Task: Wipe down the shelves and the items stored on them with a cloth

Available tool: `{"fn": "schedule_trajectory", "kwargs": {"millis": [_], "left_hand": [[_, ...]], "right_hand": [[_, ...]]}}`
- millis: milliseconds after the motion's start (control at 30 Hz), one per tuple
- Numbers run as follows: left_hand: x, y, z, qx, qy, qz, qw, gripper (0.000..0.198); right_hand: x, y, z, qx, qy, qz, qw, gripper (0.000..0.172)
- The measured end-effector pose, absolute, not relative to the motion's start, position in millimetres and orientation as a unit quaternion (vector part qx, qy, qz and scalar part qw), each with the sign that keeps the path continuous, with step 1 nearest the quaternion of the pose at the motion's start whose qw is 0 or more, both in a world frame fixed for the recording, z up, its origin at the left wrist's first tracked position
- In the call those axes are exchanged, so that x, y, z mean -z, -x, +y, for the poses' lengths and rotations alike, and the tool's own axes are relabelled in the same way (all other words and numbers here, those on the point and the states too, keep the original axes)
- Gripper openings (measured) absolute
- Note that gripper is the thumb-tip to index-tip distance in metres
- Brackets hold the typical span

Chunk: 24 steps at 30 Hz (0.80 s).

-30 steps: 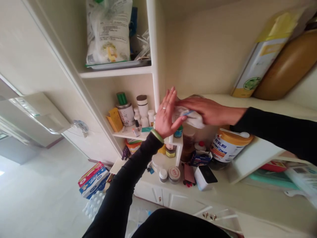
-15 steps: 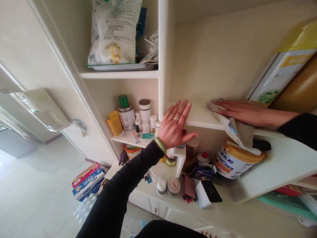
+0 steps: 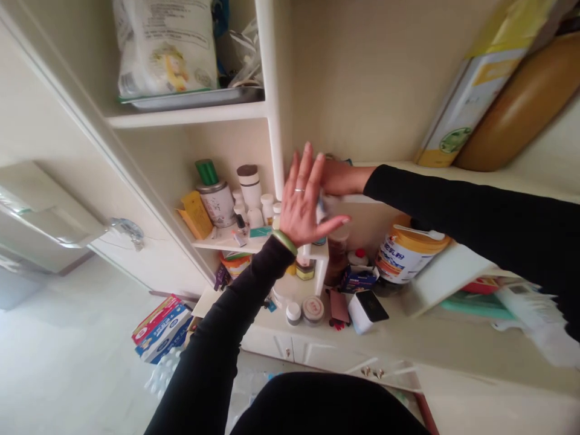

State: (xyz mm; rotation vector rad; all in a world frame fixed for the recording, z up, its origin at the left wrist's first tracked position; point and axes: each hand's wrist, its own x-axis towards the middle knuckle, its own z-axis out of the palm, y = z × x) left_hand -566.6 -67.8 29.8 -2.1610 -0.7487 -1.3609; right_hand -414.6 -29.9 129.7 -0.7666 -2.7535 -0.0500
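Note:
My left hand (image 3: 301, 202) is raised upright with its fingers spread and the palm turned to the cupboard, holding nothing. It has a ring and a green bangle on it. My right hand (image 3: 341, 177) reaches across onto the left end of the cream shelf (image 3: 453, 174), and its fingers are hidden behind the left hand. A scrap of white and blue cloth (image 3: 321, 210) hangs at the shelf edge, just under my left thumb.
A yellow tin (image 3: 469, 99) and a brown jar (image 3: 521, 109) stand on the shelf's right end. Below sit a milk powder can (image 3: 408, 254), small jars and a white device (image 3: 366, 309). Bottles (image 3: 249, 187) crowd the left compartment, with a bag (image 3: 165, 45) on a tray above. Boxes (image 3: 161, 329) lie on the floor.
My right hand slid with the cloth from the shelf's middle to its left end and went behind the left hand. The left hand stayed open and rose a little.

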Motion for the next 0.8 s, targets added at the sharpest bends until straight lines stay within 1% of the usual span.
{"fn": "schedule_trajectory", "kwargs": {"millis": [67, 100, 167, 233, 333, 433, 533, 600, 667, 733, 800], "left_hand": [[-30.4, 567.4, -68.4, 0.504, 0.786, -0.263, 0.241, 0.121], [-30.3, 567.5, -68.6, 0.503, 0.786, -0.265, 0.241, 0.120], [-30.2, 567.4, -68.9, 0.496, 0.789, -0.278, 0.234, 0.118], [-30.9, 568.1, -69.7, 0.492, 0.795, -0.282, 0.217, 0.117], [-34.4, 573.3, -72.7, 0.507, 0.800, -0.263, 0.183, 0.115], [-36.8, 581.5, -77.6, 0.542, 0.795, -0.232, 0.140, 0.106], [-34.2, 586.2, -82.4, 0.570, 0.791, -0.200, 0.096, 0.097], [-31.4, 586.9, -84.7, 0.595, 0.780, -0.179, 0.071, 0.091], [-31.3, 588.0, -85.4, 0.629, 0.758, -0.163, 0.060, 0.080], [-36.7, 591.5, -82.3, 0.645, 0.742, -0.155, 0.091, 0.071], [-48.3, 597.4, -72.9, 0.619, 0.750, -0.168, 0.160, 0.067]], "right_hand": [[-127.5, 405.4, -55.9, 0.038, 0.289, -0.947, 0.136, 0.035], [-126.0, 397.9, -69.0, 0.054, 0.294, -0.944, 0.136, 0.037], [-121.6, 375.2, -93.0, 0.093, 0.298, -0.939, 0.142, 0.053], [-114.8, 341.2, -112.6, 0.130, 0.322, -0.926, 0.145, 0.062], [-101.2, 276.5, -132.0, 0.176, 0.372, -0.899, 0.147, 0.063], [-92.1, 223.3, -135.4, 0.200, 0.413, -0.874, 0.160, 0.063], [-98.0, 214.1, -122.3, 0.173, 0.474, -0.849, 0.156, 0.066], [-109.3, 235.3, -108.8, 0.136, 0.502, -0.844, 0.127, 0.068], [-122.4, 270.1, -93.5, 0.094, 0.507, -0.852, 0.091, 0.067], [-133.2, 308.7, -76.5, 0.050, 0.488, -0.868, 0.072, 0.066], [-139.6, 344.6, -57.5, 0.019, 0.450, -0.889, 0.078, 0.064]]}}
